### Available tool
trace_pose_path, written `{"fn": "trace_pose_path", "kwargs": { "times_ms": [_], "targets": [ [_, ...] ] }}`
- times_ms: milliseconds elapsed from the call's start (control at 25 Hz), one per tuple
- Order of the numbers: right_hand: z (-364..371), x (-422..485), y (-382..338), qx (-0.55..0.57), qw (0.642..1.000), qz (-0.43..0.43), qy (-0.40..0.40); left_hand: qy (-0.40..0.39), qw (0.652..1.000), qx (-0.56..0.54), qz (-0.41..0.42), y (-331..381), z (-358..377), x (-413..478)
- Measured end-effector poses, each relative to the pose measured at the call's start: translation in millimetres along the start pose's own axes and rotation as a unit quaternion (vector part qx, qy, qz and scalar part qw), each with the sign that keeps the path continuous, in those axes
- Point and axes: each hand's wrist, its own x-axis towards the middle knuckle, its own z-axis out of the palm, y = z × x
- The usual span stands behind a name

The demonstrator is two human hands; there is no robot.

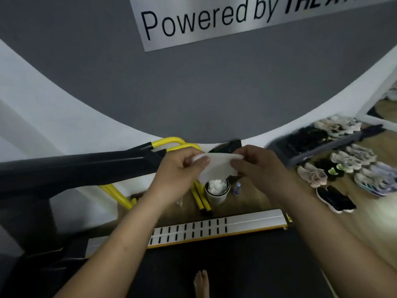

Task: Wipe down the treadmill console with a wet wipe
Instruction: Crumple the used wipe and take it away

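White wet wipe (214,166) | limp, light, damp | pinched at top corners by left hand (179,168), right hand (261,166) | unfolding step

Between the fingers (198,161) of both hands stretches a thin white wet wipe (217,166), soft, matt and cloth-like. Left of the fingers runs a smooth black plastic treadmill handrail (71,168) with a dull sheen, beside glossy yellow painted metal tubes (171,141). Above them hangs a brushed silvery metal sign (214,20); below lies matt wood-grain floor (247,201).
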Motion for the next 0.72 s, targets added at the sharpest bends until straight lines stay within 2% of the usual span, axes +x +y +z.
{"fn": "trace_pose_path", "kwargs": {
  "times_ms": [200, 280, 360, 480, 720],
  "targets": [
    [-15, 43, 14, 0.071, 0.990, 0.069, 0.098, -0.018, 0.992, -0.100, -0.076, -20, 25, 66],
    [-15, 64, 22, 0.089, 0.985, 0.095, 0.116, -0.016, 0.989, -0.101, -0.105, -39, 34, 87],
    [-15, 81, 31, 0.084, 0.985, 0.115, 0.094, -0.008, 0.990, -0.076, -0.114, -57, 44, 103],
    [-19, 112, 47, 0.001, 0.990, 0.138, 0.041, 0.011, 0.989, -0.068, -0.129, -82, 60, 129],
    [-43, 186, 102, -0.102, 0.988, 0.116, 0.029, 0.035, 0.982, -0.047, -0.182, -114, 106, 180]
  ]
}}
